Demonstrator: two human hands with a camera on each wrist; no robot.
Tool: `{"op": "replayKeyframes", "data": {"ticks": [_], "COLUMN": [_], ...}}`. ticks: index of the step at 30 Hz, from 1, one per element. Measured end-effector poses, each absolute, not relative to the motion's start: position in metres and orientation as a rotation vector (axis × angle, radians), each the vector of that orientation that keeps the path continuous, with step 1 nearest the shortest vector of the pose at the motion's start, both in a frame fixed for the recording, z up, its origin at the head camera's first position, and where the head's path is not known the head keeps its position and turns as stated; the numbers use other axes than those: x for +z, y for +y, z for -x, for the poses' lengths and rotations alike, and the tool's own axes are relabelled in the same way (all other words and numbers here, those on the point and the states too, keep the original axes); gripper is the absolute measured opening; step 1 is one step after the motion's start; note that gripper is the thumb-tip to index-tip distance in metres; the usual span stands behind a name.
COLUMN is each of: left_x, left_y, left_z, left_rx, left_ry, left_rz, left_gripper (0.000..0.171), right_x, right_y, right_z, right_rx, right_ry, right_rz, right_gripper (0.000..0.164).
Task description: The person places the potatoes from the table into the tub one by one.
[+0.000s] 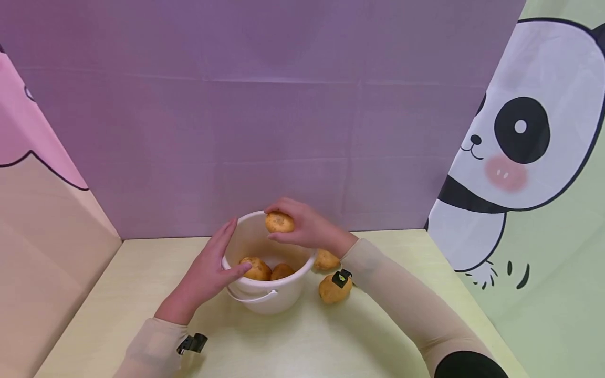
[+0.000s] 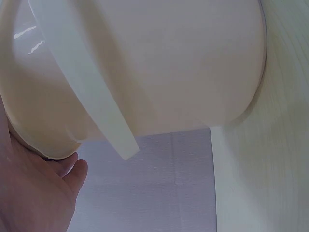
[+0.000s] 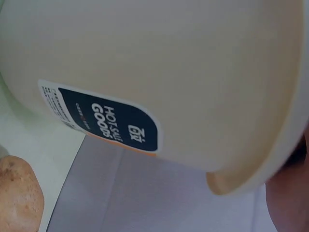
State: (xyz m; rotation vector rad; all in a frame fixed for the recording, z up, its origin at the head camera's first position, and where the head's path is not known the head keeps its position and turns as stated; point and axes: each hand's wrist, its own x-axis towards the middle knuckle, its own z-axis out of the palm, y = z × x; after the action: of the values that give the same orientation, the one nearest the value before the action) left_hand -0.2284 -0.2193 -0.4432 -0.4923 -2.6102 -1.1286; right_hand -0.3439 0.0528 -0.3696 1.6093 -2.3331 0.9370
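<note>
A white bucket (image 1: 279, 294) stands upright on the table, with two potatoes (image 1: 256, 268) visible inside it. My left hand (image 1: 208, 273) holds the bucket's left rim, thumb over the front edge and fingers along the outer side. In the left wrist view, the fingertips (image 2: 75, 176) lie right at the rim. Over the bucket's mouth, my right hand (image 1: 302, 223) pinches another potato (image 1: 279, 222) between thumb and fingers. The right wrist view shows the bucket's outer wall (image 3: 193, 87) with a dark label; the held potato is hidden there.
Two more potatoes lie on the table right of the bucket, one nearer (image 1: 333, 289) and one farther back (image 1: 325, 260), partly behind the right wrist. The bucket's handle (image 1: 257, 299) hangs down in front. A purple cloth wall (image 1: 283, 131) rises behind the table (image 1: 264, 346).
</note>
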Motion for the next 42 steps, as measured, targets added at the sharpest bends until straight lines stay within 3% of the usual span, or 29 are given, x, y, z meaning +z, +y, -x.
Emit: {"op": "replayKeyframes", "data": {"ticks": [42], "left_x": [-0.444], "left_y": [-0.218], "left_z": [0.23], "left_rx": [-1.099], "left_ry": [-2.614], "left_rz": [0.495], "left_gripper": [0.109], "right_x": [-0.381], "right_y": [0.031], "right_z": [0.346], "right_rx": [0.779], "right_ry": [-2.513], "right_rz": [-1.548], "right_gripper": [0.054]}}
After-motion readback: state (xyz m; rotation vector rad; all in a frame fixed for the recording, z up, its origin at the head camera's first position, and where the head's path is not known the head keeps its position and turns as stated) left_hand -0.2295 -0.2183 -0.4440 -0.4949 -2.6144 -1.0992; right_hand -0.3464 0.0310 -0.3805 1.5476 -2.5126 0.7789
